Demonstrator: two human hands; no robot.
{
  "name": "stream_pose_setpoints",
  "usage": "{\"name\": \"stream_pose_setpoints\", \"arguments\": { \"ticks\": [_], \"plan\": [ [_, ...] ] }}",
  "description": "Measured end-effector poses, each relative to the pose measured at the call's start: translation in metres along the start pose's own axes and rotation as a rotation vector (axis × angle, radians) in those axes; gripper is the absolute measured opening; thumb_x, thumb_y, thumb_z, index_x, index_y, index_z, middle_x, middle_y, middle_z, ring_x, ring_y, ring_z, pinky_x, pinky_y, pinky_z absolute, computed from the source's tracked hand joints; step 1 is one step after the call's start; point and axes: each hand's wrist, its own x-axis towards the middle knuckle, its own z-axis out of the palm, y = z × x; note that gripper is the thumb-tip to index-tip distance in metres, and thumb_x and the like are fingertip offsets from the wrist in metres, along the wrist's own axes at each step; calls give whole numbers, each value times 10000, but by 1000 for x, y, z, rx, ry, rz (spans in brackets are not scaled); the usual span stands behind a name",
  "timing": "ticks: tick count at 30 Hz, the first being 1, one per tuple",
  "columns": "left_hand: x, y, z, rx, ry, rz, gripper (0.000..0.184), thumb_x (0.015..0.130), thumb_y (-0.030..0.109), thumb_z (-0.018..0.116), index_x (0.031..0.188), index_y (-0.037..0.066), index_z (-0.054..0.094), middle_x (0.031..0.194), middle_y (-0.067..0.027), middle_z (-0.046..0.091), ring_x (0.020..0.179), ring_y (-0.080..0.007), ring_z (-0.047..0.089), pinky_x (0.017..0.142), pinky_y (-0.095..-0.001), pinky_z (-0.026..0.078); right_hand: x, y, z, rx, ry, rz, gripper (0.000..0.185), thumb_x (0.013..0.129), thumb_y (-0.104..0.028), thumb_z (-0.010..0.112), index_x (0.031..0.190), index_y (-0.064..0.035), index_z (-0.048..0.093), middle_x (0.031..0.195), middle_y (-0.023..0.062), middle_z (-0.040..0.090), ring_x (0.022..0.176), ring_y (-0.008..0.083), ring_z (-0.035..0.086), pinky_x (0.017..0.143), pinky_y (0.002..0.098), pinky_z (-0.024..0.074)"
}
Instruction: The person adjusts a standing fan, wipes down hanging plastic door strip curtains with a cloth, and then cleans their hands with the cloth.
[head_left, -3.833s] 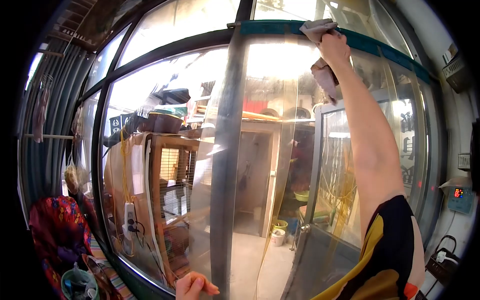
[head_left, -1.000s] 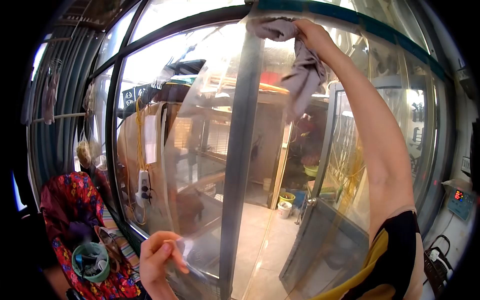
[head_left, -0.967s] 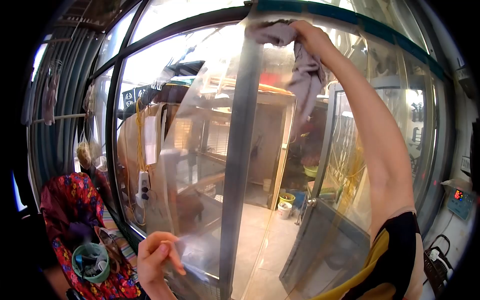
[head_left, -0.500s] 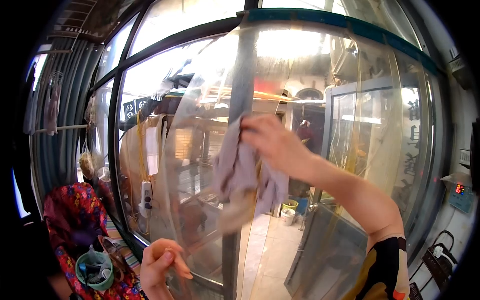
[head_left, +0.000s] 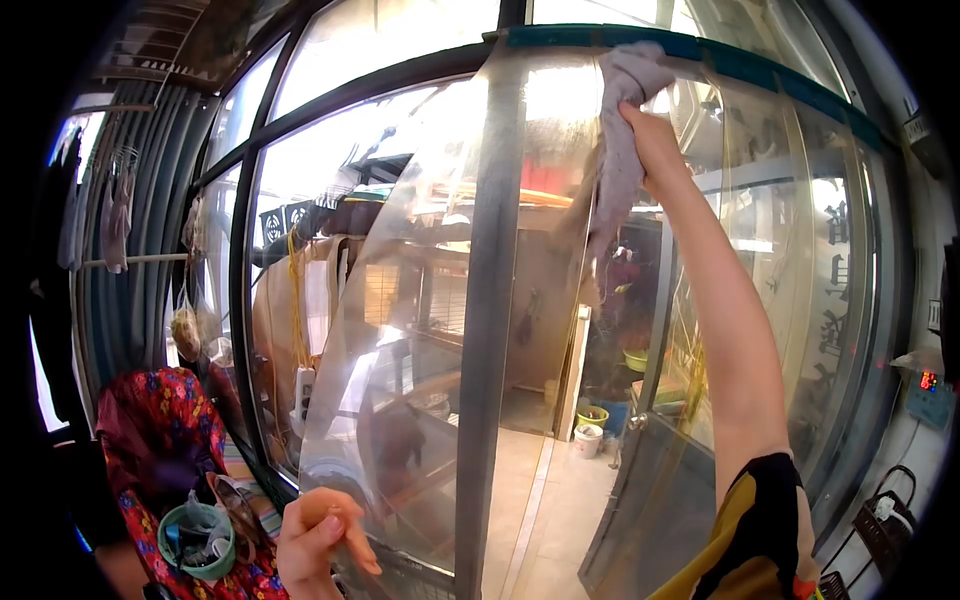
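2 hands are in view. At about 1 o'clock the right hand [head_left: 652, 145], raised on a near-straight arm, grips a grey cloth [head_left: 620, 165]; the cloth's bunched top overlaps the teal rail [head_left: 680, 45], and its length hangs down over the clear plastic sheet [head_left: 410, 300]. At 7 o'clock the left hand [head_left: 328, 535] has curled fingers beside the sheet's lower left edge; I cannot tell whether they pinch it.

Progress is hard to read. The cloth is at the sheet's top, the lower part has no cloth on it, and hazy, shiny patches show there. No boundary marks where the cloth has been, so I cannot say how much is finished or left.

Bright glare from 11 to 1 o'clock hides detail, and the forearm blocks some of the view. A grey post [head_left: 485, 300] at the centre seems to show through the sheet. At 5 o'clock stand a grey door panel [head_left: 640, 520] and a white bucket [head_left: 588, 442]. Near 8 o'clock, a green basket [head_left: 196, 568] sits on floral fabric [head_left: 185, 395], close to the left hand.
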Motion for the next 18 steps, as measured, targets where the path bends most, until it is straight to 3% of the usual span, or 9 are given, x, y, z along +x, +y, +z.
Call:
{"name": "stream_pose_setpoints", "arguments": {
  "ticks": [1, 4, 7, 10, 13, 14, 18],
  "plan": [
    [0, 1, -1, -2, -3, -7, 324, 848, 205, 654, 921, -91, 545, 590, -204, 584, 435, -330, 591, 382, -422, 511, -16, 1, 1, 284, -61, 121, 291, 942, -261, 500, 1074, -17, 591, 883, 95, 652, 743, 195, 641, 683, 336, 524],
    [-1, -2, 1, -6, 23, -45, 320, 840, 206, 662, 930, -80, 550, 599, -207, 590, 449, -338, 598, 397, -435, 519, -37, 26, 4, 524, -137, 304, 293, 959, -273, 483, 1100, -37, 584, 904, 81, 653, 764, 192, 638, 701, 337, 538],
    [1, -13, 1, -19, 16, -103, 305, 841, 200, 662, 938, -69, 554, 607, -211, 597, 471, -342, 608, 416, -443, 529, -34, 39, 12, 700, -226, 244, 282, 967, -271, 477, 1096, -45, 586, 937, 81, 653, 810, 194, 639, 709, 331, 544],
    [4, -18, -1, -26, -47, -237, 253, 883, 160, 584, 1009, -57, 556, 693, -226, 639, 563, -332, 647, 539, -407, 561, -6, 16, 22, 773, 29, 255, 313, 945, -291, 529, 1136, -47, 576, 1025, 70, 633, 886, 202, 618, 744, 350, 533],
    [7, -28, -2, -39, -91, -273, 245, 913, 146, 541, 1061, -49, 552, 746, -226, 661, 629, -316, 671, 597, -364, 569, 25, 23, 30, 682, 64, 213, 312, 947, -306, 527, 1133, -64, 592, 1021, 68, 641, 886, 207, 619, 762, 352, 532],
    [8, -30, -2, -43, -93, -277, 243, 916, 145, 539, 1063, -48, 552, 748, -224, 662, 641, -311, 675, 601, -357, 569, 25, 29, 30, 741, 33, 146, 290, 930, -246, 568, 1130, -38, 592, 1031, 92, 644, 917, 220, 627, 786, 361, 542],
    [21, -49, 0, 23, -74, -344, 211, 940, 141, 517, 1071, -21, 549, 764, -198, 671, 661, -275, 683, 604, -311, 556, 22, 35, 28, 821, -147, 185, 220, 927, -86, 530, 1123, -6, 590, 1063, 121, 648, 953, 221, 646, 838, 325, 555]
  ]
}}
